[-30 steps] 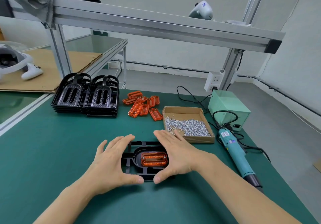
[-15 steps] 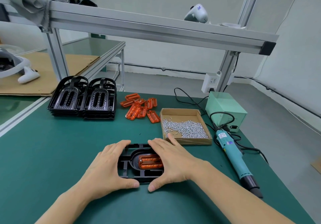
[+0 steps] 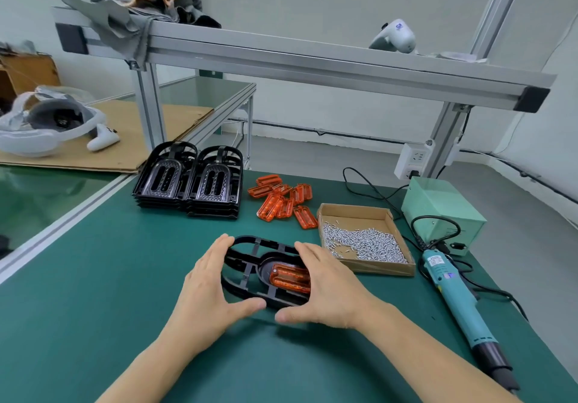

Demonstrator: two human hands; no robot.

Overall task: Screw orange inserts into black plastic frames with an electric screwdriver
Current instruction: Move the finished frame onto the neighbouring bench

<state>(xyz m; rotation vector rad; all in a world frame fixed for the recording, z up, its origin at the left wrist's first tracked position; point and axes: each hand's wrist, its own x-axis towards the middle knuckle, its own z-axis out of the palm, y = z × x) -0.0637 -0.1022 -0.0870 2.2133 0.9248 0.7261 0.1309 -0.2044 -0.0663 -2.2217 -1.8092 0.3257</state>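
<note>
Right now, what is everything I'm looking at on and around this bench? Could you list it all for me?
black frame: one, black, on the mat between both hands
orange insert: one, orange, seated in that frame
stacked frames: two stacks, black, far left of mat
loose inserts: a pile, orange, beside the stacks
screw box: one, brown cardboard, silver screws inside
electric screwdriver: one, teal, lying at right
power unit: one, pale green, far right
green mat: one, covers the bench
left hand: grips the frame's left end
right hand: grips the frame's right end
</note>
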